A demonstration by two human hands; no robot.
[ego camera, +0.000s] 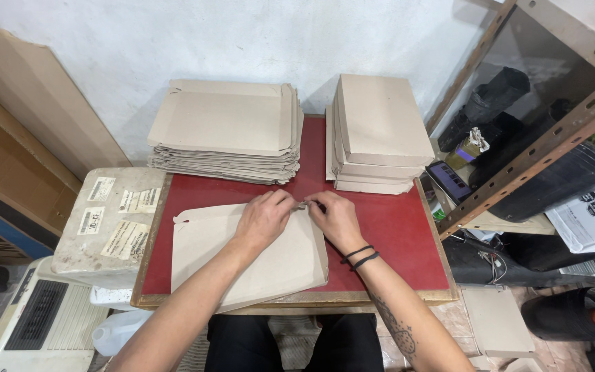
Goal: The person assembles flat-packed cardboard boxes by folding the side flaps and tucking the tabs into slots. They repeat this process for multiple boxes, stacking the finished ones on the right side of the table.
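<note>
On the red tabletop [394, 234], just in front of the person, lies a flat cardboard blank [256, 265], thin and light by the look of it, stiff enough to hold a crease but easily bent. The left hand [264, 217] presses and pinches its top edge, and the right hand [335, 217] pinches the small tab beside it. Behind them sit a stack of flat blanks [225, 131] and a stack of folded boxes [377, 134].

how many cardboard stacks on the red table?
2. A stack of flat blanks sits at the back left; a stack of folded boxes sits at the back right. One loose blank lies in front under the left hand and right hand.
</note>
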